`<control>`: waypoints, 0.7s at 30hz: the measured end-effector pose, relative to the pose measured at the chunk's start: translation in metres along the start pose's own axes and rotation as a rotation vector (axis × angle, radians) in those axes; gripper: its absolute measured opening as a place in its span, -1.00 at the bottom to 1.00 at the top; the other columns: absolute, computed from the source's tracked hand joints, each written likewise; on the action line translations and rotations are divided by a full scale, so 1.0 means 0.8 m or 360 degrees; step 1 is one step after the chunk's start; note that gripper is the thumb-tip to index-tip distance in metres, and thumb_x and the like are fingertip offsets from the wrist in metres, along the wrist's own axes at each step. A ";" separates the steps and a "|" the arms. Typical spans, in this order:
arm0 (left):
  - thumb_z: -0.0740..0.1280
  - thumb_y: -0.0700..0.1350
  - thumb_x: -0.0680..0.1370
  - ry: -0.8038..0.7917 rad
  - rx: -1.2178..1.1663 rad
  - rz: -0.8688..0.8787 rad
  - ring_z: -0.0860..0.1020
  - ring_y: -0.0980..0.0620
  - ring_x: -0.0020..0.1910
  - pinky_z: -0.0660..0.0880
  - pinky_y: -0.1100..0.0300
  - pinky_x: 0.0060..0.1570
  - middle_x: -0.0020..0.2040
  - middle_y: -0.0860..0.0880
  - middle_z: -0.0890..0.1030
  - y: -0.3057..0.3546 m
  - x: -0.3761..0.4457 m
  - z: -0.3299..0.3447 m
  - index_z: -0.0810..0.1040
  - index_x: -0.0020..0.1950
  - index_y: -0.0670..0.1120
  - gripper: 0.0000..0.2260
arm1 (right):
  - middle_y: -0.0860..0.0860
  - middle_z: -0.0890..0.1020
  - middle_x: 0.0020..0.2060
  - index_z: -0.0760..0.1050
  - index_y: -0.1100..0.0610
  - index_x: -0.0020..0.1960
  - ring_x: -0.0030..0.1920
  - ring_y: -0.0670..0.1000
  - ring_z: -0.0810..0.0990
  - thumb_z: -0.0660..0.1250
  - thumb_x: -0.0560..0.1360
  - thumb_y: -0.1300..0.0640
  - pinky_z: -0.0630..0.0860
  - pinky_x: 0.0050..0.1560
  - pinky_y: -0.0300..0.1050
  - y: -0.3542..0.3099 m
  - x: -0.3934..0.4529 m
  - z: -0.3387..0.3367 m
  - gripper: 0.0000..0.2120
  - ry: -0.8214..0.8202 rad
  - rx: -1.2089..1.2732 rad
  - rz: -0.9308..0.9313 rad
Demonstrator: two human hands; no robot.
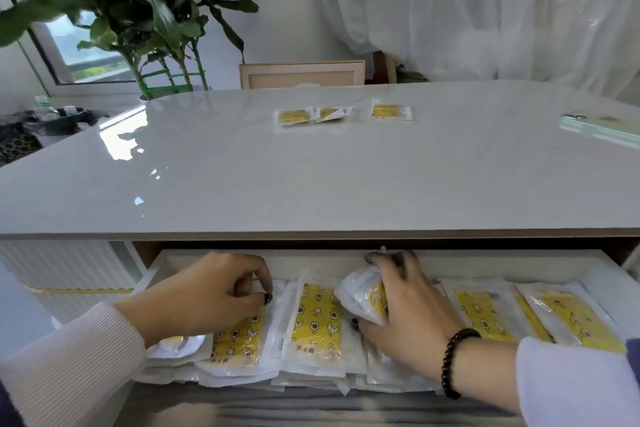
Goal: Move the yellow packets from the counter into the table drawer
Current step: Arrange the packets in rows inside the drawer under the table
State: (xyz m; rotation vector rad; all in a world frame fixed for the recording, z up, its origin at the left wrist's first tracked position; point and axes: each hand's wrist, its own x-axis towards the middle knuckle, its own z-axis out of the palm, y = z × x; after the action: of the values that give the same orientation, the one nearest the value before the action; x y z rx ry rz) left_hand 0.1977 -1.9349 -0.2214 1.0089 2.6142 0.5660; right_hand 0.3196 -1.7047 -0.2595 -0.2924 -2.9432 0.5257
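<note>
Head view: drawer [604,282] stands pulled out beneath the pale glossy table [311,177], filled with a layer of yellow packets in clear wrappers, lying flat and overlapping; one packet with star print [317,314] lies between the two hands. Left hand [207,295] reaches into the left part of the drawer, its fingers curled down, the fingertips pinching what seems to be the top edge of a yellow packet [242,333] that lies under the palm, though the contact is partly hidden; right hand [405,308] is in the middle of the drawer, its grip closed round a bunched packet [363,295] whose wrapper bulges out to the left of the fingers; a dark bead bracelet [453,360] sits on that wrist. Three more yellow packets [298,115] lie on the far side of the table, two touching, the third just beside them to the right; a pale green phone [602,126] lies near the table's right edge; a leafy plant [145,0] stands behind the table at the left.
</note>
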 end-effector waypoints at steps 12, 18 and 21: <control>0.31 0.00 0.52 0.0006 -0.0018 0.0543 0.53 0.23 -0.16 0.43 0.44 -0.15 -0.17 0.18 0.56 0.055 0.018 0.028 0.63 0.07 0.10 -0.83 | -0.01 0.18 0.39 -0.21 -0.09 0.52 0.33 0.02 0.32 0.37 0.33 -0.32 0.39 0.21 -0.14 0.008 0.006 -0.001 0.02 -0.0258 -0.0126 -0.0137; 0.30 0.11 0.47 0.0091 0.0147 0.0570 0.38 0.39 -0.18 0.36 0.47 -0.15 -0.08 0.23 0.44 0.081 0.045 0.071 0.53 0.07 0.10 -0.79 | 0.00 0.22 0.38 -0.26 -0.13 0.52 0.34 0.04 0.32 0.47 0.30 -0.23 0.37 0.24 -0.11 0.013 0.009 0.000 0.10 -0.0331 -0.0118 -0.0136; 0.35 0.16 0.43 0.0075 0.0140 0.0572 0.34 0.41 -0.22 0.31 0.49 -0.22 0.01 0.21 0.44 0.073 0.046 0.078 0.50 0.11 0.13 -0.71 | 0.00 0.22 0.37 -0.31 -0.12 0.51 0.34 0.04 0.30 0.50 0.34 -0.11 0.35 0.22 -0.14 0.018 0.010 0.003 0.12 -0.0323 -0.0173 -0.0200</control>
State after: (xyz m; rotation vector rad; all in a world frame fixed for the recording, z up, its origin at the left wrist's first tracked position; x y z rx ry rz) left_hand 0.2297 -1.8540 -0.2540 1.5275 2.5288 0.5620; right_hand 0.3141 -1.6904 -0.2666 -0.0672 -3.1656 0.4012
